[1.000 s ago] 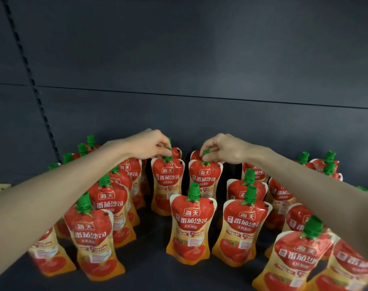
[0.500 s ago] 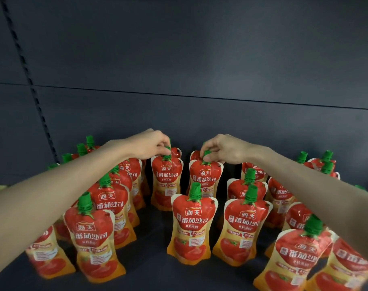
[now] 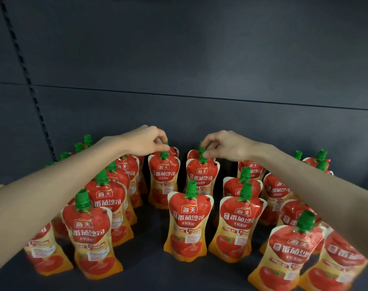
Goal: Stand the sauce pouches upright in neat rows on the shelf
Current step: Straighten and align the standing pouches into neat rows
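pinching the green screw caps of two red-and-orange tomato sauce pouches (image 3: 163,179) (image 3: 202,181), left hand (image 3: 146,141) and right hand (image 3: 225,145) should probably nudge gently, keeping both upright and level on the dark shelf (image 3: 149,259).

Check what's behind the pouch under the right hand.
Another pouch stands close behind that pouch, only its red top and green cap showing, under the right hand. Its body and anything further back are hidden.

Dark grey shelf (image 3: 153,267) with a matching back panel, many red-and-orange sauce pouches (image 3: 188,223) with green caps standing upright on it, rough rows running from 6 toward 12 o'clock, denser clusters at 8 and 4 o'clock, bare strip near centre
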`<state>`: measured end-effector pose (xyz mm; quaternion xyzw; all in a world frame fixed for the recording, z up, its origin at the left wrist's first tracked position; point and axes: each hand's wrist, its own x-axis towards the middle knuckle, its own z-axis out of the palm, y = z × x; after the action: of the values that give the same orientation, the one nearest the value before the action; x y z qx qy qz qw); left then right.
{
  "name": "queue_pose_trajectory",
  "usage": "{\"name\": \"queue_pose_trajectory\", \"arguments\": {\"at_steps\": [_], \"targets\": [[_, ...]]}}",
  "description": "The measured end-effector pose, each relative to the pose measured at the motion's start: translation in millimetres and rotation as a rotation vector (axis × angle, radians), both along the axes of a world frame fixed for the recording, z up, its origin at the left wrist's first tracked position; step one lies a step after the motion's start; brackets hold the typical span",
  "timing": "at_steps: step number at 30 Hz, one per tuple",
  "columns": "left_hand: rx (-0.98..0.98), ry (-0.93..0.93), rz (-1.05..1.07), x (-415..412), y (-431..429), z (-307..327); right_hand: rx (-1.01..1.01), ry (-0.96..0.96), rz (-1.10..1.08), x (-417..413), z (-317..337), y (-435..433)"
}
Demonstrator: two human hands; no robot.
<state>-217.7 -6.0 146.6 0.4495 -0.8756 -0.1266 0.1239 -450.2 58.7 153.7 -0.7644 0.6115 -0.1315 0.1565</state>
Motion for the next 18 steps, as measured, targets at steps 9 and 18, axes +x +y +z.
{"name": "queue_pose_trajectory", "arguments": {"at_steps": [9, 18], "targets": [[-0.025, 0.246, -0.120, -14.2, 74.1, 4.9, -0.079, -0.115, -0.014, -20.2, 11.2, 71.3], [0.155, 0.488, -0.052, -25.1, 134.1, -46.3, -0.072, -0.084, -0.013, -28.7, 3.8, 120.4]]}}
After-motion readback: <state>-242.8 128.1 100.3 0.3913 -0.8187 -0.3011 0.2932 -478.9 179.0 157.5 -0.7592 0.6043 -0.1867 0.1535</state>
